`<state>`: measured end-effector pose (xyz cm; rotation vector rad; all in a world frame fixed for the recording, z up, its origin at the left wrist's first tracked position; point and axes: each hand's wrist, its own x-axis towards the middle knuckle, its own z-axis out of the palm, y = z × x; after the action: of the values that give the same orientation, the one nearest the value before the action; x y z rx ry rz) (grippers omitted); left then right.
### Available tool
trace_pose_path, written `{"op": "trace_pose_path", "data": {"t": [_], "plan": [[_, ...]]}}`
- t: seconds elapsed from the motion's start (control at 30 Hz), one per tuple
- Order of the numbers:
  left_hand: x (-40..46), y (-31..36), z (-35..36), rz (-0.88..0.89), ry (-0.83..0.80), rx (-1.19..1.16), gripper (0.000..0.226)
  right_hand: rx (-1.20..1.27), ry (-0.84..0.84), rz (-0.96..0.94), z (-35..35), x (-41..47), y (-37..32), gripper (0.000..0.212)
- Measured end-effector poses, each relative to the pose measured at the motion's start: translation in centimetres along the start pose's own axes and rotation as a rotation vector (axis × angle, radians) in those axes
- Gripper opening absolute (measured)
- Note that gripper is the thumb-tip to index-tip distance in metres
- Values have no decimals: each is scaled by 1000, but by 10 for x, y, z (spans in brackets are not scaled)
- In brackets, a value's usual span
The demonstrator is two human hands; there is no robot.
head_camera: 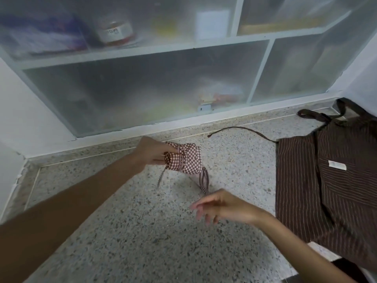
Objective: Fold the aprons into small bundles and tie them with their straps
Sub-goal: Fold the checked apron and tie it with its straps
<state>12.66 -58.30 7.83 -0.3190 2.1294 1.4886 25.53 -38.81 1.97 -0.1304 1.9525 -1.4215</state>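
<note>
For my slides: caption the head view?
Left hand grips checked apron bundle; right hand open; striped apron unfolded.

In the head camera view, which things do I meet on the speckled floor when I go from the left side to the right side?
Left hand gripping the red-and-white checked apron bundle → its dangling checked strap → open right hand → dark brown striped apron lying flat, still unfolded.

Left hand (152, 153) grips checkered apron bundle (186, 160) above speckled counter (142, 231), straps (204, 181) dangling. Right hand (219, 205) hovers just below, fingers relaxed, empty. Brown striped apron (330, 186) lies flat at right.
</note>
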Motion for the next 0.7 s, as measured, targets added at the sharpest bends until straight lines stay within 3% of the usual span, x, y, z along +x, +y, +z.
{"op": "trace_pose_path", "data": {"t": [0.07,0.13,0.23,0.3,0.37,0.43,0.5,0.6,0.63,0.7], "plan": [[5,6,-2,-100,-7,-80,22,38,-49,78,19,15,-6,49],[8,10,-4,-153,-42,-104,5,88,17,142,27,35,-6,70],[12,13,-12,-201,-53,-162,15,92,422,163,25,63,-9,84],[12,14,-15,-226,-58,-185,16,83,737,91,21,76,-12,77],[9,15,-17,-249,-66,-206,17,88,887,13,17,90,-16,71],[8,15,-20,-276,-80,-244,17,43,869,14,16,109,-18,74],[8,15,-23,-296,-91,-300,17,87,739,15,19,126,-22,67],[10,13,-24,-291,-81,-365,18,384,510,-57,33,135,-30,12],[10,13,-24,-280,-71,-383,19,410,508,-68,38,135,-31,10],[10,12,-22,-242,-35,-408,17,257,501,-33,50,128,-31,25]]}}
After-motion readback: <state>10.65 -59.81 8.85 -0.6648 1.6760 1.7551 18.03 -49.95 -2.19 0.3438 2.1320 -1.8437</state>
